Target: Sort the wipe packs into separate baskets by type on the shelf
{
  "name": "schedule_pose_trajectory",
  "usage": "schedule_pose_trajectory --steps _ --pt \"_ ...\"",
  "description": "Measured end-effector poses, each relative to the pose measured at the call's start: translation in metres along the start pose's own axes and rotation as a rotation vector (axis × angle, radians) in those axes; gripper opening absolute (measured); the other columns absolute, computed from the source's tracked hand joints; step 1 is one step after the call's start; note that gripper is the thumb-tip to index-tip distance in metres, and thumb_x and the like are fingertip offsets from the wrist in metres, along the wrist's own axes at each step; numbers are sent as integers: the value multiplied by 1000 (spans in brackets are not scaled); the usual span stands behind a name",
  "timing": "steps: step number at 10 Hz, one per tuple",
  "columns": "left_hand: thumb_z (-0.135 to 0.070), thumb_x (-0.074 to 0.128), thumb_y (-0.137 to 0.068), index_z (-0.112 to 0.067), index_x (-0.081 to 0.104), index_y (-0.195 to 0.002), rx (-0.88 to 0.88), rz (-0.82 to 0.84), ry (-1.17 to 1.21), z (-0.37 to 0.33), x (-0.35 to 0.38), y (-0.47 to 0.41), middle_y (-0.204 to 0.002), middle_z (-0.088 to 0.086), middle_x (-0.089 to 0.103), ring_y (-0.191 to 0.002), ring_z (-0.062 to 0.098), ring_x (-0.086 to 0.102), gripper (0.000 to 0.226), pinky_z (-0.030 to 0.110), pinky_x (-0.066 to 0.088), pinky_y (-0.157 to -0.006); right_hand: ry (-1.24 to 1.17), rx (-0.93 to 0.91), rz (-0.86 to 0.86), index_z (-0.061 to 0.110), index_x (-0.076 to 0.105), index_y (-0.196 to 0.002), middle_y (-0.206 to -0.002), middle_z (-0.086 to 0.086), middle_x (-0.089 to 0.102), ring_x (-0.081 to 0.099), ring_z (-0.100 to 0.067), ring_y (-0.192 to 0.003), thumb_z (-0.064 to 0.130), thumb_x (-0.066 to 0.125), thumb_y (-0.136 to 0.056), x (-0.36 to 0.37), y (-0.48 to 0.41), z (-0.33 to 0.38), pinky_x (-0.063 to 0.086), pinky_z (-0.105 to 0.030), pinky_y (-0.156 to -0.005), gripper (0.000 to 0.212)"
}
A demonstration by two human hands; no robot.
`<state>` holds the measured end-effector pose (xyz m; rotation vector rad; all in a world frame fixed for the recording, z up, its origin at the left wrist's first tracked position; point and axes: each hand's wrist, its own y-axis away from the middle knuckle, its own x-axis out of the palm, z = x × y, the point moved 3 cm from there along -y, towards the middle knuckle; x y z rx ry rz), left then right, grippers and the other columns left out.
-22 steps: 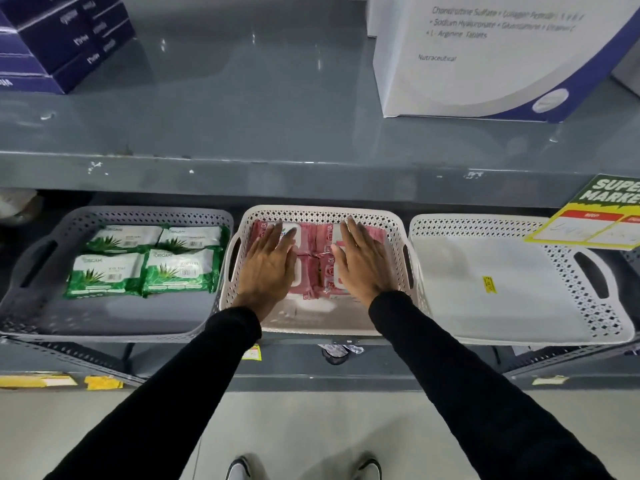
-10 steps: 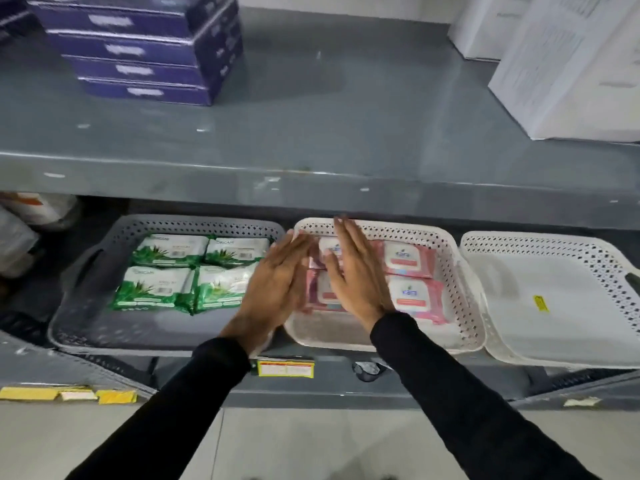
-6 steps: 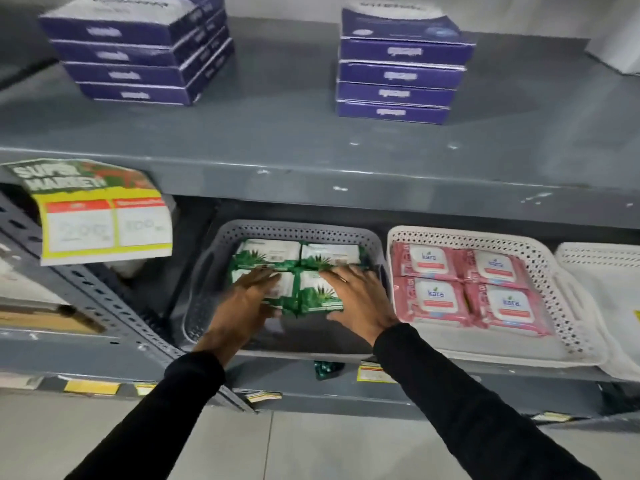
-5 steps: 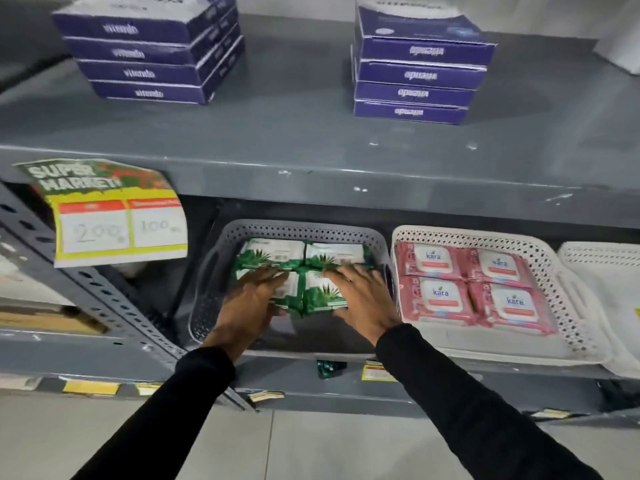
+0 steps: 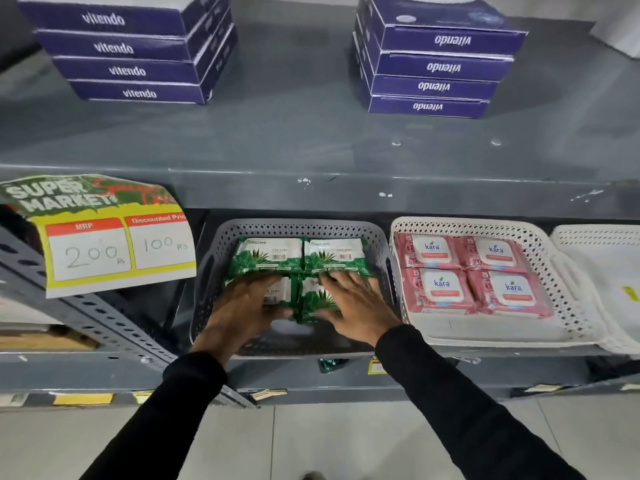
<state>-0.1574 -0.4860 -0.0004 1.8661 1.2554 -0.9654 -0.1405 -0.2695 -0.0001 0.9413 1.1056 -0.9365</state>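
Several green aloe wipe packs [image 5: 270, 254] lie in a grey perforated basket [image 5: 298, 225] on the lower shelf. Both my hands reach into that basket. My left hand [image 5: 242, 310] lies flat on the front left green pack, thumb at its near edge. My right hand [image 5: 353, 303] lies flat, fingers spread, on the front right green pack [image 5: 315, 301]. Several pink wipe packs [image 5: 443, 289] sit in a neat block in the white basket [image 5: 464, 221] just to the right. Neither hand touches them.
A second white basket [image 5: 588, 237] at the far right holds no packs. The upper shelf edge [image 5: 311, 192] overhangs the baskets and carries two stacks of purple boxes [image 5: 128, 46]. A curled price sign [image 5: 97, 237] hangs at the left beside a slanted metal strut [image 5: 104, 327].
My hands left the pink packs in the white basket and moved left onto the green packs in the grey basket. The view swung left and drew closer.
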Motion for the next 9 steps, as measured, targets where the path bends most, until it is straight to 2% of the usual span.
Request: schedule_pose_trajectory --steps 1,2,3,4,6,7,8,9 --pt "-61 35 -99 -28 32 -153 51 -95 -16 -4 2 -10 -162 1 35 -145 19 38 64 42 30 -122 -81 62 -183 17 24 -158 -162 -6 32 33 -25 -147 51 33 -104 -5 -8 4 32 -50 -117 64" --pt "-49 13 -105 -25 21 -157 91 -161 -143 -6 10 -34 -169 0 15 -156 15 6 58 42 10 -129 -102 148 -260 14 24 -157 -166 -9 25 24 -24 -154 43 27 -107 -1 -31 10 28 -48 -121 59" --pt "-42 13 -106 -22 17 -157 101 -142 -218 -3 19 -48 -169 2 10 -156 16 0 55 42 6 -129 -95 199 -216 12 20 -158 -168 -10 17 15 -24 -157 43 22 -108 8 -45 9 20 -47 -124 60" --pt "-44 5 -104 -20 11 -157 112 -143 -276 4 32 -59 -169 2 5 -156 16 -3 59 42 3 -129 -36 221 -210 11 15 -159 -169 -9 13 8 -23 -158 42 16 -108 23 -52 4 12 -45 -128 61" --pt "-46 2 -103 -21 7 -158 100 -214 -347 9 45 -60 -168 -1 4 -156 16 -1 61 44 6 -128 31 234 -252 12 14 -160 -169 -7 12 7 -22 -158 42 7 -105 33 -54 4 6 -44 -127 63" --pt "-46 2 -103 -22 5 -158 95 -202 -336 9 47 -61 -168 -1 3 -156 16 -1 60 44 6 -128 25 244 -231 12 13 -160 -169 -7 11 6 -23 -158 42 7 -105 35 -54 2 6 -44 -128 63" --pt "-45 1 -101 -21 4 -158 103 -186 -327 4 39 -59 -169 1 0 -156 16 -6 62 42 -1 -127 24 235 -173 13 7 -160 -170 -6 4 0 -23 -158 42 9 -106 28 -56 1 3 -45 -128 61" --pt "-45 1 -99 -18 9 -158 101 -226 -289 -10 25 -52 -170 5 1 -156 19 -4 65 42 -2 -127 12 222 -178 14 4 -160 -171 -5 2 -2 -22 -158 44 11 -106 20 -54 8 -2 -44 -127 62"
